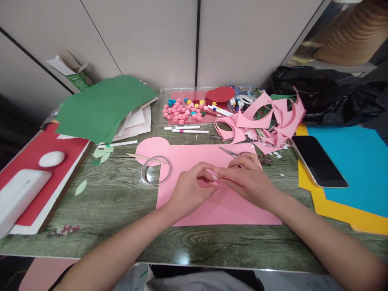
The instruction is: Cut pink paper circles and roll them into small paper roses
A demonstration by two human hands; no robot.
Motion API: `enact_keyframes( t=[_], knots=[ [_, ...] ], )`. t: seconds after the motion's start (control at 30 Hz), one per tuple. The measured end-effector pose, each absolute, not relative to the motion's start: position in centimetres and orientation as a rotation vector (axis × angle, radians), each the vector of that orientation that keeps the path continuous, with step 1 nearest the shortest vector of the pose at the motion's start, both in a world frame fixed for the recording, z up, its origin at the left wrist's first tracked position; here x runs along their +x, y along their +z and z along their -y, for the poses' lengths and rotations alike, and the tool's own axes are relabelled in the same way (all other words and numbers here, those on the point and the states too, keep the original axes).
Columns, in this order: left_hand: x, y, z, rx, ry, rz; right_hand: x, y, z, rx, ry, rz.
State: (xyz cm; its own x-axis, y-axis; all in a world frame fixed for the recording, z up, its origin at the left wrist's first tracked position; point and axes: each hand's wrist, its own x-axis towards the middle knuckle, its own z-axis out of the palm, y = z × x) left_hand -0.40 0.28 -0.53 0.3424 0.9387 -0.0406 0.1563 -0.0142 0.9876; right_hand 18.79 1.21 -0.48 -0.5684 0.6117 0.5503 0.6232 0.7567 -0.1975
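Both hands meet over a large pink paper sheet (224, 206) lying on the green wood-grain table (121, 202). My left hand (189, 190) has its fingers curled and pinched together at the fingertips. My right hand (248, 180) also pinches, its fingertips touching those of the left. Whatever small thing they hold between them is too small to make out. Scissors (230, 152) lie on the pink sheet just behind my right hand. A roll of clear tape (156, 170) sits on the sheet's left edge, beside a thin wooden stick (142, 157).
Pink paper scraps (273, 117) pile at the back right, near markers (189, 129) and small pink paper balls (180, 111). Green sheets (103, 105) lie back left. A phone (318, 161) rests on blue and yellow paper (357, 161). White mouse (51, 159) and keyboard (18, 194) at left.
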Motion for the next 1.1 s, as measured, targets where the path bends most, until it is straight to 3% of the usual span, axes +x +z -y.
enact_keyframes(
  t=[1.1],
  knots=[
    [-0.58, -0.27, -0.4, 1.458, 0.726, -0.962, 18.86, -1.07, -1.07, -1.012, 0.195, 2.556]
  ],
)
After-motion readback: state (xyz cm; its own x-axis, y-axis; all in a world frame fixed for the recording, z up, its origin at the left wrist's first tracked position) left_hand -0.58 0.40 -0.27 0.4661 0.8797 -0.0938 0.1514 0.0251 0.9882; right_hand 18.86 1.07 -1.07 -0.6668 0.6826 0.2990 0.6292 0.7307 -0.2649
